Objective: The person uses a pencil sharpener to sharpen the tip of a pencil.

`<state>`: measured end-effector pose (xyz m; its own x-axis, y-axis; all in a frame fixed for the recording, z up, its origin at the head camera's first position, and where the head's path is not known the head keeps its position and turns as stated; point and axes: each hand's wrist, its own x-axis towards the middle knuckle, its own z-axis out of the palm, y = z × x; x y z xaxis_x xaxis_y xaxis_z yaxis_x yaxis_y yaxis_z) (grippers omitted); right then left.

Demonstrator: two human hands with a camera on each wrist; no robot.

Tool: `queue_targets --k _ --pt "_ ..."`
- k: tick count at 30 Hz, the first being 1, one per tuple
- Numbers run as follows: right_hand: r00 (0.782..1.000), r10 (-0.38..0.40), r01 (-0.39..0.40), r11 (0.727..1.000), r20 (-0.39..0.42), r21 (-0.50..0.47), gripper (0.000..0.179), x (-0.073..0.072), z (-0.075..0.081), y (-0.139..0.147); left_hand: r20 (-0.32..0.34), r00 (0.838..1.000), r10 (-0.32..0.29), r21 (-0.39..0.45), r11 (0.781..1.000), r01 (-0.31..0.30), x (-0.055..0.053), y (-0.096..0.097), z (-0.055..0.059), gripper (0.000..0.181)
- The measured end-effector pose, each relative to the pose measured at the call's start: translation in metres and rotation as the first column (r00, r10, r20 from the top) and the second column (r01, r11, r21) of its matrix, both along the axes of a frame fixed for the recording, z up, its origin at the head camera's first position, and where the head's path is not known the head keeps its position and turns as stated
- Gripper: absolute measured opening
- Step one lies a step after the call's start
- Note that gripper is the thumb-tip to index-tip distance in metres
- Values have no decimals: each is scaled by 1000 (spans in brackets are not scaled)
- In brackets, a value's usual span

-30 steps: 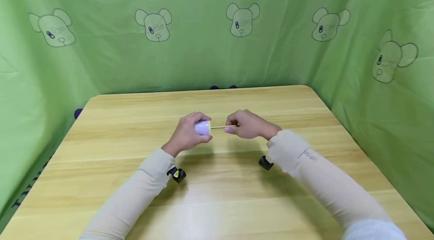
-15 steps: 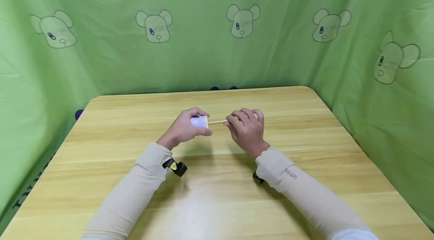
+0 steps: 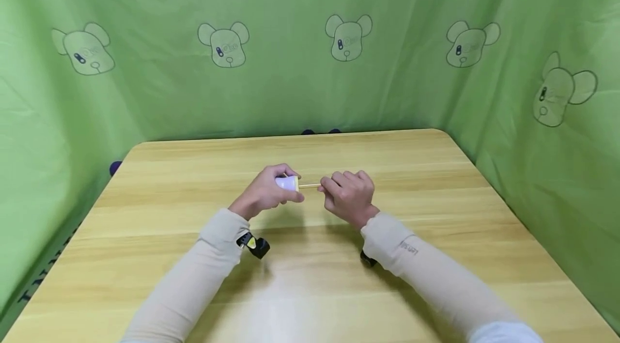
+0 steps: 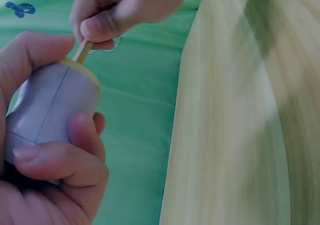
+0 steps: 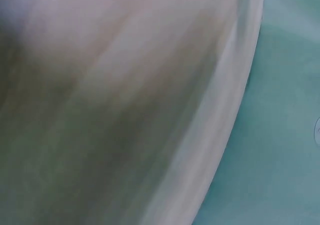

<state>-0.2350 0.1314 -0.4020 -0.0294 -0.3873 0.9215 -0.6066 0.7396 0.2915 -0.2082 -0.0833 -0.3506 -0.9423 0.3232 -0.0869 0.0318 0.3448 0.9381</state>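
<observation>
My left hand (image 3: pixel 263 190) grips a lavender pencil sharpener (image 3: pixel 287 183) with a yellow rim, its opening facing right. In the left wrist view, thumb and fingers wrap the sharpener's rounded body (image 4: pixel 55 102), which has a dark seam along it. A thin yellow pencil (image 3: pixel 310 186) runs level from the rim into my right hand (image 3: pixel 350 196), whose fingers curl round its other end. The pencil's tip is hidden inside the sharpener, and its far end is hidden in the right hand. Both hands are raised above the table. Neither the pencil nor the sharpener shows in the right wrist view.
A wooden table (image 3: pixel 310 289) with light grain lies under both arms. Green curtains (image 3: pixel 286 95) printed with bear faces enclose its back and sides. Small black wrist cameras hang below the sleeves, one at the left wrist (image 3: pixel 259 247).
My right hand has rolled over round the pencil, its wrist swinging left and toward me, and its fingers now curl tighter. The left hand keeps its grip on the sharpener nearly in place.
</observation>
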Motion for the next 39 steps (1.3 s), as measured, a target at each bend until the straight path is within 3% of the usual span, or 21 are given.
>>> queue_targets --k 2,4,5,6,7,8,9,11,13,14,15,16,17,18,21,24,29,32,35,37,39 --pt "994 -24 19 999 110 38 40 4 3 0 -55 998 12 -14 1000 -13 1 0 -3 43" --pt "963 -61 40 996 262 85 38 10 9 0 -124 992 17 -29 999 -20 1 0 -5 43" --pt "930 -87 51 993 356 109 36 13 13 -1 -162 987 17 -38 999 -23 1 0 -7 43" --pt "880 -116 60 989 460 135 34 17 18 -1 -197 980 15 -46 999 -25 0 -1 -8 44" --pt "802 -149 65 984 578 163 32 20 23 -2 -232 973 10 -52 998 -22 0 -1 -10 44" --pt "697 -177 63 981 695 186 31 22 29 -4 -265 964 8 -61 998 -25 -1 -1 -13 44" --pt "567 -200 59 977 799 203 29 24 36 -5 -299 954 8 -67 997 -29 -1 -1 -15 44" --pt "252 -200 10 979 947 204 29 23 50 -7 -373 928 1 -96 995 -39 -2 0 -21 43" --pt "-78 -178 -40 984 981 175 34 15 64 -5 -452 892 -9 -124 991 -53 0 3 -27 43" --pt "-194 -157 -59 987 968 148 36 11 69 -3 -477 879 -7 -135 989 -65 1 6 -29 43" --pt "-280 -137 -75 990 950 121 38 7 72 0 -491 871 -9 -146 987 -72 2 9 -29 43" --pt "-338 -119 -92 991 934 93 40 4 75 2 -499 866 -12 -159 984 -79 3 11 -29 43" --pt "-365 -109 -108 991 925 74 42 1 77 4 -502 865 -10 -164 983 -84 4 12 -28 43" --pt "-358 -121 -109 990 926 87 43 0 79 5 -497 868 -3 -163 982 -90 4 13 -27 43" --pt "-225 -138 -116 987 964 115 41 2 80 4 -438 899 9 -161 983 -88 1 10 -21 44" --pt "-49 -152 -105 984 987 146 29 6 78 3 -378 926 18 -147 986 -79 -2 4 -17 46" --pt "281 -106 -88 987 954 135 22 13 66 5 -277 960 33 -152 985 -77 -3 -2 -10 49" --pt "502 -73 -84 988 862 132 28 14 55 7 -246 969 29 -160 985 -70 -3 -4 -5 52" --pt "713 -29 -77 990 701 120 30 13 43 9 -223 974 29 -152 986 -64 -3 -4 -1 52" --pt "813 -15 -58 993 581 107 29 11 36 9 -210 977 32 -137 989 -61 -3 -4 1 52" --pt "878 -15 -33 995 479 92 29 10 31 9 -198 980 35 -120 991 -60 -3 -3 2 52"
